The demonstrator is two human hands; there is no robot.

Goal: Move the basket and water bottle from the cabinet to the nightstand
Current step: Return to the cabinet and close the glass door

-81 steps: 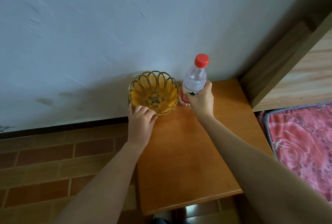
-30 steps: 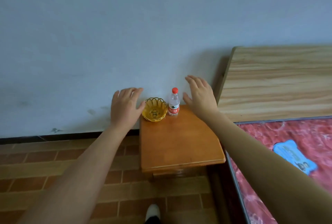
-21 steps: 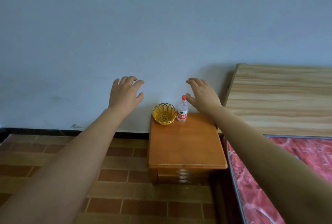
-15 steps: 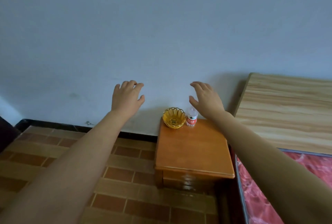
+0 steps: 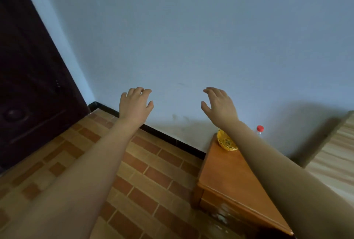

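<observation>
A yellow woven basket sits at the back of the orange wooden nightstand, against the wall. Just right of it stands the clear water bottle with a red cap; my right forearm hides most of its body and part of the basket. My left hand and my right hand are raised in front of the wall, fingers spread, holding nothing, well apart from both objects.
A dark wooden door fills the left side. Brown brick-pattern floor tiles lie between door and nightstand. A light wooden headboard stands right of the nightstand. A pale wall is ahead.
Both hands let go of the basket and bottle and drew back with fingers spread. The view has backed away and swung left, bringing the dark door in and pushing the nightstand to the lower right.
</observation>
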